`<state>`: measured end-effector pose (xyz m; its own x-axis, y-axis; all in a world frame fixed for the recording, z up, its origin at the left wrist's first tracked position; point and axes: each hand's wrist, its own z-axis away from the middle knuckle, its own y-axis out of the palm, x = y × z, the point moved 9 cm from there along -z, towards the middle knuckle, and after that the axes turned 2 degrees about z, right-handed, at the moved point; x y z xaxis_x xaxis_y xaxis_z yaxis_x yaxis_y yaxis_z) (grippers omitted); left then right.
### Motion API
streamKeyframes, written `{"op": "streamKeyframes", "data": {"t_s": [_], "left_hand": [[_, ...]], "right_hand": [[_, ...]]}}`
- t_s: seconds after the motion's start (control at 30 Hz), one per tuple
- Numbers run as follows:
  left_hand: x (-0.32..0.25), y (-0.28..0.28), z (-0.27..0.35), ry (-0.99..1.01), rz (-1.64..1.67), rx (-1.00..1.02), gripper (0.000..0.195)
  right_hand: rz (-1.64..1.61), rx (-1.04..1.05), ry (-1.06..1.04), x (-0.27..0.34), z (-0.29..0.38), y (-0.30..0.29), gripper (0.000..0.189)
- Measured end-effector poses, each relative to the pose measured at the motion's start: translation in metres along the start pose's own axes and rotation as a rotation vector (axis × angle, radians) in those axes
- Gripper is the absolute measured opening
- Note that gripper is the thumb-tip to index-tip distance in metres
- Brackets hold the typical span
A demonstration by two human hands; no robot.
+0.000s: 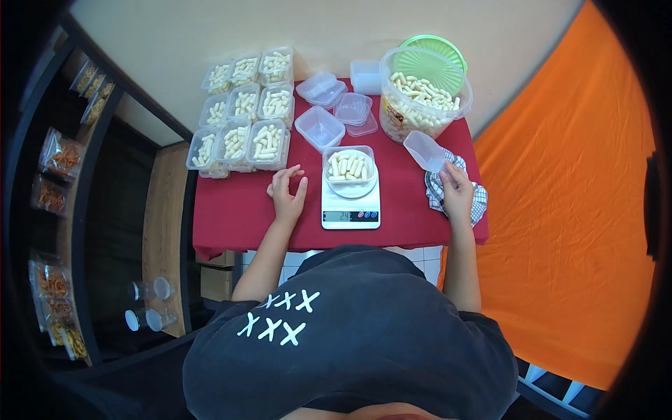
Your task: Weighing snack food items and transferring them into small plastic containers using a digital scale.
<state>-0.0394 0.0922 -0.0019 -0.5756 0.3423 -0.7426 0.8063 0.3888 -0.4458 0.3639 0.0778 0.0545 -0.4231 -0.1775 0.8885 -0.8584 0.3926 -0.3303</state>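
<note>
In my right hand (458, 195) is a translucent plastic scoop (424, 152), held by its handle above a checked cloth (434, 190); no sticks show in it. My left hand (289, 191) rests near the table's left side, fingers apart and holding nothing. Between the hands stands a white digital kitchen scale (350, 206) with its display lit. On its round plate sits a clear plastic tub (348, 164) partly filled with short, pale stick-shaped snacks. Behind the scoop, a large clear bucket (391, 118) holds many more of these sticks.
Stacked filled tubs (266, 143) cover the table's back left. An empty tub (320, 127), loose lids (357, 108) and nested containers (366, 77) lie behind the scale. A green lid (436, 55) leans behind the bucket. Shelving (163, 220) stands left, an orange cloth (567, 220) hangs right.
</note>
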Motion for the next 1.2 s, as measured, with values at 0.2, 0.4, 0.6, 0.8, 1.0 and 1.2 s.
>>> {"op": "streamKeyframes", "data": {"t_s": [0.2, 0.4, 0.6, 0.8, 1.0, 1.2], "left_hand": [[-0.003, -0.002, -0.003, 0.027, -0.057, -0.008, 0.028], [0.012, 0.003, -0.006, -0.047, 0.091, -0.029, 0.030], [0.017, 0.009, -0.003, -0.094, -0.029, 0.080, 0.031], [0.003, 0.020, -0.001, -0.049, -0.240, 0.196, 0.032], [-0.005, 0.021, 0.000, -0.064, -0.335, 0.207, 0.028], [-0.009, 0.017, -0.003, -0.102, -0.376, 0.166, 0.028]], "right_hand": [[0.018, 0.031, 0.066, -0.011, 0.005, 0.009, 0.029], [-0.010, -0.031, -0.071, 0.017, -0.008, 0.004, 0.026], [0.307, -0.332, -0.319, 0.091, -0.069, -0.045, 0.023], [0.905, -0.056, -0.275, 0.119, -0.141, -0.023, 0.015], [1.149, 0.378, -0.145, 0.095, -0.183, 0.021, 0.015], [1.100, 0.601, -0.107, 0.077, -0.183, 0.053, 0.026]]}}
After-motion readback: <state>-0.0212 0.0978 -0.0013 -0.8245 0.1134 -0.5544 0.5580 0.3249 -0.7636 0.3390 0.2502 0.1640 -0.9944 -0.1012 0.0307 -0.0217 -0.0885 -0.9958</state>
